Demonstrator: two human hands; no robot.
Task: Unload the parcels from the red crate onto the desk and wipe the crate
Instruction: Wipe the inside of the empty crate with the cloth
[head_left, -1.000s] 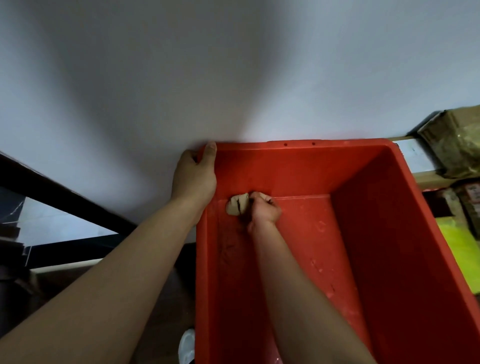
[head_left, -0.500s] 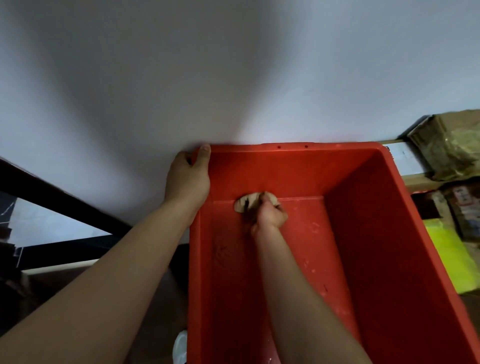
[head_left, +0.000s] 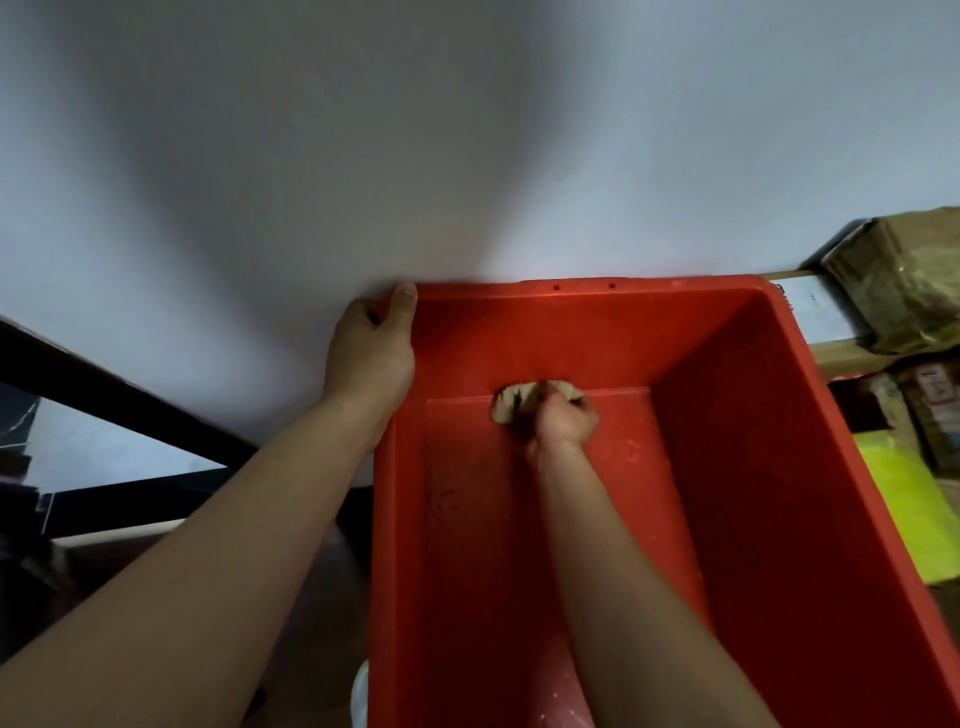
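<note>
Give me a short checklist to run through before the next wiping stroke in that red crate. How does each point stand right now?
1. Crate unloaded: ok. The visible inside of the red crate holds no parcels; parcels lie outside it on the right.
2. Crate steadied: ok. The left hand grips the far left corner of the rim.
3. Cloth in the grip: ok. The right hand is curled round the cloth at the far edge of the floor.
4. Floor clean: not ok. Pale specks and dark smudges show on it.
5. Near end of the crate: cannot tell. It is out of frame.
</note>
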